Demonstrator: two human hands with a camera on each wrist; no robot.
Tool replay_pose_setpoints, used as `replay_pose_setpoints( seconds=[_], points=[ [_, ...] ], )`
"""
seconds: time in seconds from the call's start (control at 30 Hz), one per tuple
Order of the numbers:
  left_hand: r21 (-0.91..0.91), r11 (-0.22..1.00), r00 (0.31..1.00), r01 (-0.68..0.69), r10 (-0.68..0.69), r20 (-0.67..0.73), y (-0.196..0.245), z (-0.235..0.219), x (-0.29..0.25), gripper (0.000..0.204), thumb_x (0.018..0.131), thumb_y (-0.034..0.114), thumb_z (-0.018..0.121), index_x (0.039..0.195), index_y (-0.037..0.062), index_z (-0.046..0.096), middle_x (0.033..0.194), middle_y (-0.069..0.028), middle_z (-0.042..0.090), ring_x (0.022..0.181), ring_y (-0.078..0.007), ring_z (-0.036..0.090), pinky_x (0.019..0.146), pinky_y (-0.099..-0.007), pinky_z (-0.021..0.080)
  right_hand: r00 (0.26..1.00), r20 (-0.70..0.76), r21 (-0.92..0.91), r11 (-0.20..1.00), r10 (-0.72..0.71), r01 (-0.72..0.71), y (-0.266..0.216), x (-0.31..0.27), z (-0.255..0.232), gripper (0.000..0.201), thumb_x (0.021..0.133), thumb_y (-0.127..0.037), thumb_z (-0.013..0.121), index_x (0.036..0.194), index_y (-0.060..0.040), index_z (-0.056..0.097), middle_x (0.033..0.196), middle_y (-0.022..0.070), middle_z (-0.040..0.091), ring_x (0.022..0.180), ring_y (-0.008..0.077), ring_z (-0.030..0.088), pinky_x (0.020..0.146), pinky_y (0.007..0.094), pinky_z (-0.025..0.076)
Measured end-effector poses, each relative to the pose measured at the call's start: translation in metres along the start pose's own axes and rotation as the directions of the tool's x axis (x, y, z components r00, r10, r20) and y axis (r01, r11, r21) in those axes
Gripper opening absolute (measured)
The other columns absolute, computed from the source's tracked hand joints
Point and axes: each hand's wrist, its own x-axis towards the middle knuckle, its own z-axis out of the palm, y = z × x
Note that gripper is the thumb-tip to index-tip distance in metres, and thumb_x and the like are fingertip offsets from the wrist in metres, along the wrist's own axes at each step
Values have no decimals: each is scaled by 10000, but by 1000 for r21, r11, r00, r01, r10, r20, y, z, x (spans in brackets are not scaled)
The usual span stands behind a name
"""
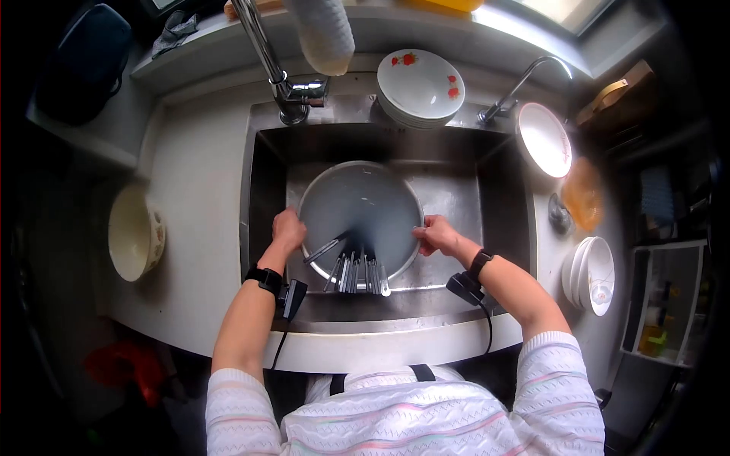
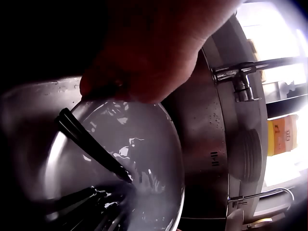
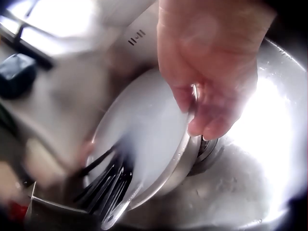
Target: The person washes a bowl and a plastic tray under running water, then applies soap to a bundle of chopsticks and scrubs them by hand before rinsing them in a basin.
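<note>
A round metal basin of cloudy water stands in the steel sink. Several dark-handled utensils lean on its near rim, their lower ends hidden in the water; one more rests apart at the left. The left hand grips the basin's left rim, and in the left wrist view that hand is dark, its fingertips partly hidden. On the opposite side the right hand pinches the rim; the right wrist view shows this hand with thumb and fingers around the metal edge.
Stacked bowls with red flowers stand behind the sink, beside the large faucet. A thin curved tap is at the back right. On the right counter are a white bowl and stacked bowls; a cream bowl sits left.
</note>
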Motion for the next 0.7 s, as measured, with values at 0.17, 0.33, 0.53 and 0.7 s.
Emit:
replay_pose_setpoints(
  seconds=[0.17,0.33,0.53,0.7],
  points=[
    [94,995,998,26,-30,46,0,-8,4,265,715,82,529,967,3,548,996,-222,571,951,-376,536,802,-422,442,999,27,-223,974,-23,28,-9,-1,0,185,819,-142,522,829,43,530,643,118,582,450,177,577,406,277,494],
    [291,913,910,-286,354,-217,53,1,-19,560,712,189,612,1182,-22,393,1115,-215,509,1025,-375,490,858,-411,419,887,-114,-866,483,-447,132,-38,-14,10,255,790,-195,515,873,42,556,801,214,613,750,335,611,702,394,490],
    [158,987,935,39,-91,342,91,61,-23,886,602,330,745,1253,-69,294,1137,-232,510,1062,-338,504,898,-373,404,912,37,-800,534,-409,272,-28,1,47,214,732,-144,538,895,-13,585,831,195,615,820,338,595,727,396,482],
    [120,993,853,-3,-60,519,88,71,-17,652,585,156,742,1119,-99,467,986,-237,585,852,-315,617,719,-367,505,974,119,-609,761,-191,224,-40,2,38,187,738,-131,526,852,0,595,727,153,622,632,253,637,614,339,516]
  ],
)
